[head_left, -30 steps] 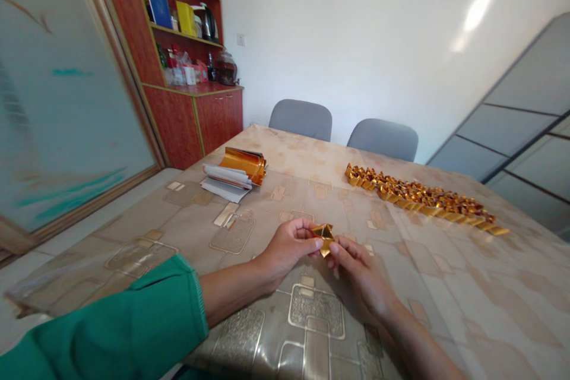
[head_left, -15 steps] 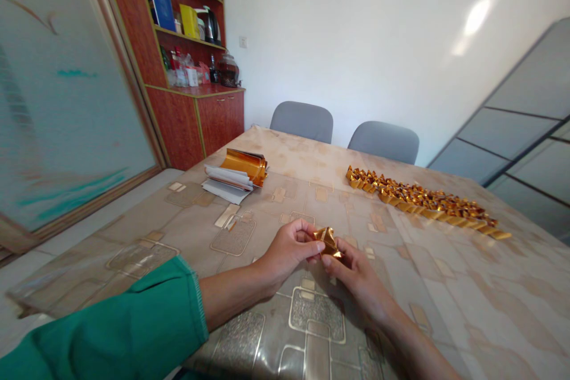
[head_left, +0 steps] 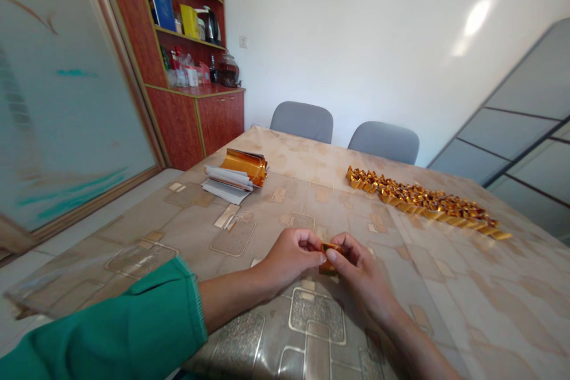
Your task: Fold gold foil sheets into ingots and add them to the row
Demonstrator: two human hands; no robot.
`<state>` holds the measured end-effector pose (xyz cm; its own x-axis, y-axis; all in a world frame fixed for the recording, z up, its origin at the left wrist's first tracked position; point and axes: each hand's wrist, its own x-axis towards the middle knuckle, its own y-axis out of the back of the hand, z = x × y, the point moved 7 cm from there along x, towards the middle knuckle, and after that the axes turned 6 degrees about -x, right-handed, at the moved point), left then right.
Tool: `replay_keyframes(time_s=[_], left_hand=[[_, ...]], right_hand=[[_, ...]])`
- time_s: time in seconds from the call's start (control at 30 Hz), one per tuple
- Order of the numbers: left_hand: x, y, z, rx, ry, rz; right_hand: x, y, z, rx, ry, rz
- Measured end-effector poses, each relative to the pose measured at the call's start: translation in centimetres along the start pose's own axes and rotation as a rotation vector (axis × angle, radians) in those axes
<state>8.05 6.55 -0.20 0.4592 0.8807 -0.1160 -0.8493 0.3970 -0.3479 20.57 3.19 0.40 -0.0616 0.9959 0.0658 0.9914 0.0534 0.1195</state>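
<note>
A small folded piece of gold foil paper (head_left: 328,267) is pinched between both hands above the near part of the table. My left hand (head_left: 294,258) grips its left side with thumb and fingers closed. On the right side, my right hand (head_left: 356,264) holds it with the thumb pressed on the front. The fingers cover much of the paper, so its full shape is hidden. Farther right lie rows of folded gold paper pieces (head_left: 423,202). To the left rests a stack of curled gold foil sheets (head_left: 244,165) beside white-backed sheets (head_left: 228,181).
The table (head_left: 285,148) wears a patterned clear cover. Two grey chairs (head_left: 301,121) stand at its far side. A red-brown cabinet (head_left: 220,119) with shelved items is at the back left, near a frosted glass door (head_left: 75,89). Grey panels (head_left: 525,89) lean at the right.
The gold paper has been turned and lowered slightly; its pointed, open shape now shows as a smaller flat face. My fingers have closed nearer together around it.
</note>
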Motion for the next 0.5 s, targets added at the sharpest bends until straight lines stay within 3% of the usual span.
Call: replay_keyframes(time_s=[0.2, 0.37, 0.5], left_hand=[[-0.33, -0.56, -0.65, 0.058, 0.037, -0.049], [-0.37, -0.59, -0.23, 0.091, -0.060, -0.060], [-0.38, -0.69, -0.38, 0.124, -0.098, -0.079]], right_hand=[[-0.13, 0.12, 0.27, -0.011, 0.021, 0.015], [-0.11, -0.28, 0.58, 0.011, -0.032, -0.023], [-0.07, 0.18, 0.68, -0.030, -0.004, 0.043]])
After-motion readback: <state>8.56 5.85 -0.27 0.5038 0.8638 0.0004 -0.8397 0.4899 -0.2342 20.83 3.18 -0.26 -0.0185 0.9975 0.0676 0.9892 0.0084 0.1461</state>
